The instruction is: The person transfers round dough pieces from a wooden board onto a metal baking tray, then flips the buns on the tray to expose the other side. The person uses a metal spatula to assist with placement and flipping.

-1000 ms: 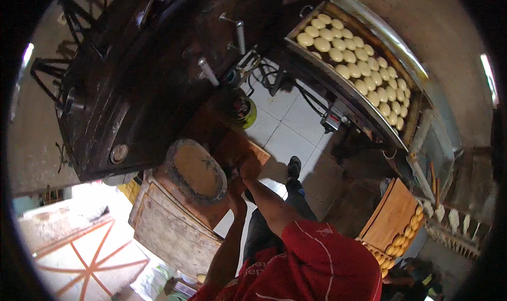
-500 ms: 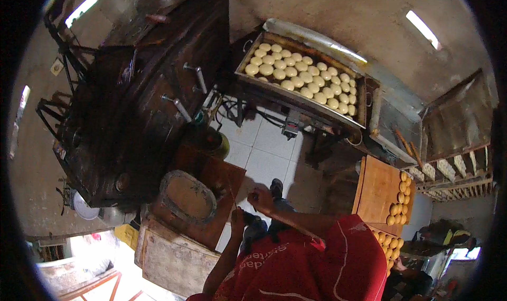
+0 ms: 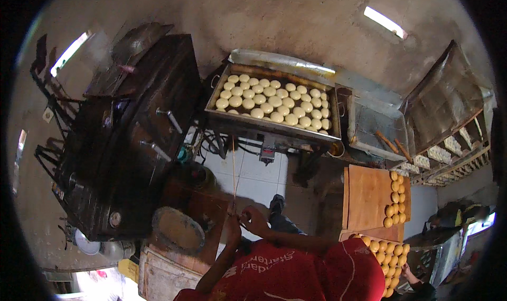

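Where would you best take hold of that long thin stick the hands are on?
Near its lower end, pinched between fingertips from either side. The thin stick stands almost upright, its bottom meeting the left hand and right hand, while its top rises free towards the tray of pale dough rounds. It looks too slender for a full fist.

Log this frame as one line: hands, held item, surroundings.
left hand: pinching thin stick | right hand: at stick's lower end | below: round dough piece on wooden table | beyond: tray of pale dough balls

Dim, grainy fisheye view with bent, black-vignetted edges; daylight glares from bright slots above and a blown-out lower-left corner.
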A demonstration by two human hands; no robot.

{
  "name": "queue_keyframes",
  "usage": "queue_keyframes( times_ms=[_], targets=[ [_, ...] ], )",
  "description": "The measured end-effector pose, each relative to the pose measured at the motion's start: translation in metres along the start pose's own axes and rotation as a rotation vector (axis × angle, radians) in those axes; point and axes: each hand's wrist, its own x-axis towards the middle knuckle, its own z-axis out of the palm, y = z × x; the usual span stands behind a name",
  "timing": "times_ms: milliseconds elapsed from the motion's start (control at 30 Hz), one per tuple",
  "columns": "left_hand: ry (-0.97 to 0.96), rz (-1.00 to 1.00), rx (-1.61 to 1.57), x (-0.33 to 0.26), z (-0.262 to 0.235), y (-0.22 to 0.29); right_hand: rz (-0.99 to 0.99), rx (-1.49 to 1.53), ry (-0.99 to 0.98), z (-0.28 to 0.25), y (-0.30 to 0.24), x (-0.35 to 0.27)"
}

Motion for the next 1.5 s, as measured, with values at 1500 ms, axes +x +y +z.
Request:
queue_keyframes(
  times_ms=[1500],
  targets=[
    [0.538,0.085,0.300,0.420,0.040,0.180,0.092,-0.242,0.074,-0.279,0.129,0.482]
  ],
)
